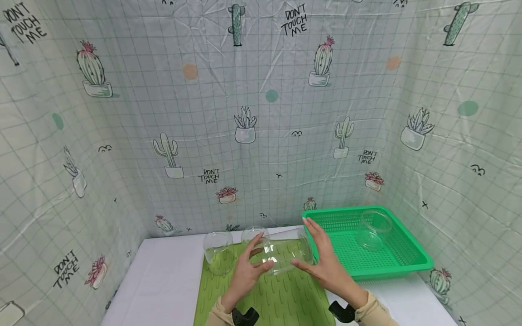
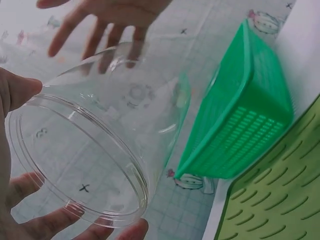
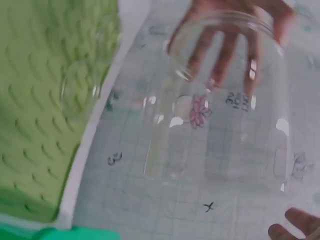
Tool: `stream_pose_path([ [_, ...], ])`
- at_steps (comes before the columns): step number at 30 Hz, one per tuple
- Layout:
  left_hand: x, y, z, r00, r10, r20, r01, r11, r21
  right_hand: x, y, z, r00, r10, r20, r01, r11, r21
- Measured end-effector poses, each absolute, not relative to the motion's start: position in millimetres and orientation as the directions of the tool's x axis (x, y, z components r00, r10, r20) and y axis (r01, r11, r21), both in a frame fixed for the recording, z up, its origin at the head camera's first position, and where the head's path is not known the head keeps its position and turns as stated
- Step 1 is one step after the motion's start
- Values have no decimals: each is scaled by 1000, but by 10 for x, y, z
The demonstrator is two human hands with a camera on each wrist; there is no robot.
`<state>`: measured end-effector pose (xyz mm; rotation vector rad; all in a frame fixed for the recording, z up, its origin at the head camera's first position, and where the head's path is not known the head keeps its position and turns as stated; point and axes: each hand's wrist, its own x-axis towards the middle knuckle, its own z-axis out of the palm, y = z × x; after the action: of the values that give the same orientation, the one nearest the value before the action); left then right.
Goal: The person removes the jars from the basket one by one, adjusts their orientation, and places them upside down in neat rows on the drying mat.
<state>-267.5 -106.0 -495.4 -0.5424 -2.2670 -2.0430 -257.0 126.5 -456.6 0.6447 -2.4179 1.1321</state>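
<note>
A clear plastic jar (image 1: 287, 256) is held on its side above the green mat. My left hand (image 1: 246, 270) grips it around the ridged mouth, thumb on one side and fingers spread along the other, as the left wrist view shows. At the base end is my right hand (image 1: 328, 258), its fingers straight and spread. In the right wrist view, the right fingertips (image 3: 300, 225) stand apart from the jar's base. Two more clear jars, one at the left (image 1: 219, 253) and one behind (image 1: 253, 234), stand at the mat's far side.
A green perforated basket (image 1: 338, 275) sits at the right of the white table (image 1: 155, 280), with another clear jar (image 1: 373, 233) inside it. The green textured mat (image 1: 281, 299) lies in front. A cactus-print curtain (image 1: 261, 158) encloses the table at the back and sides.
</note>
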Motion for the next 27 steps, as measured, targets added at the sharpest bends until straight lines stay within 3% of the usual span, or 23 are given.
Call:
stream_pose_path([
  [6,-2626,-1184,-5007,-938,187,292,311,83,947,-2630,1397,-4545,-918,-119,378,-395,359,-846],
  [12,-2577,-1254,-5002,-949,158,274,290,92,952,-2654,1458,-4530,-989,-129,68,-81,99,-992],
  [18,-2567,-1281,-4983,-947,160,278,296,106,949,-2667,1380,-4636,-963,-235,-130,138,-17,-990],
  [27,-2555,-1274,-5008,-939,193,284,301,67,951,-2610,1247,-4744,-913,-371,-170,191,-22,-981],
])
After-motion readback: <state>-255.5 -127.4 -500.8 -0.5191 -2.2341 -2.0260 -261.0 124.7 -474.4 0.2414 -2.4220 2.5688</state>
